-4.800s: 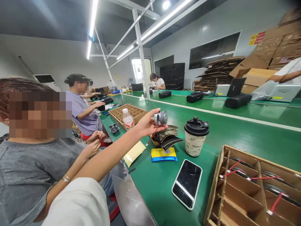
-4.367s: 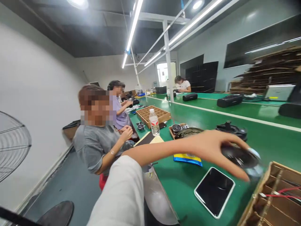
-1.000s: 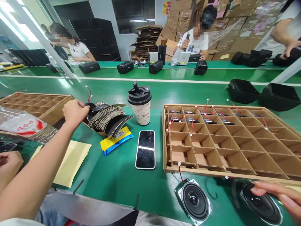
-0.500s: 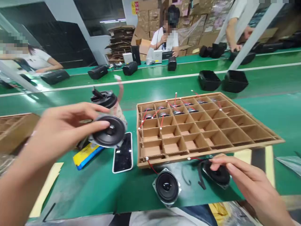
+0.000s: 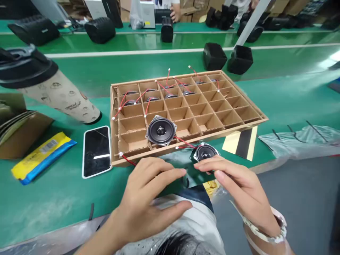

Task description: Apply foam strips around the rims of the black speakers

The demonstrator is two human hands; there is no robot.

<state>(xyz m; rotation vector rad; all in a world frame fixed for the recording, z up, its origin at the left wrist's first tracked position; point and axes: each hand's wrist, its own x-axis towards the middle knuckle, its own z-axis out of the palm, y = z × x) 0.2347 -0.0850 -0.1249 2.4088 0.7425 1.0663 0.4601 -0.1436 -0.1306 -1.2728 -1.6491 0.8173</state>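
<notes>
My left hand [image 5: 148, 194] is over the bench's near edge, fingers and thumb apart, with nothing visible between them. A red wire with a white plug runs from the box's front edge behind this hand; its other end is hidden. My right hand [image 5: 239, 182] has its fingers stretched out just below a round black speaker [image 5: 205, 151] on the bench, overlapping its lower edge. Another speaker [image 5: 160, 131] with a silvery frame rests face up on the dividers of a cardboard compartment box [image 5: 186, 141]. Several speakers with red wires sit in its far compartments.
Left of the box lie a white-edged phone [image 5: 97, 152] and a yellow and blue packet [image 5: 44, 157]. A patterned tumbler [image 5: 66, 97] with a black lid stands behind them. Black housings [image 5: 240, 59] stand beyond the box. Plastic sheeting [image 5: 302, 136] lies at the right.
My left hand has let go of its speaker, which now lies on the box, and has moved toward the near edge. My right hand no longer pinches its speaker. The view has tilted down.
</notes>
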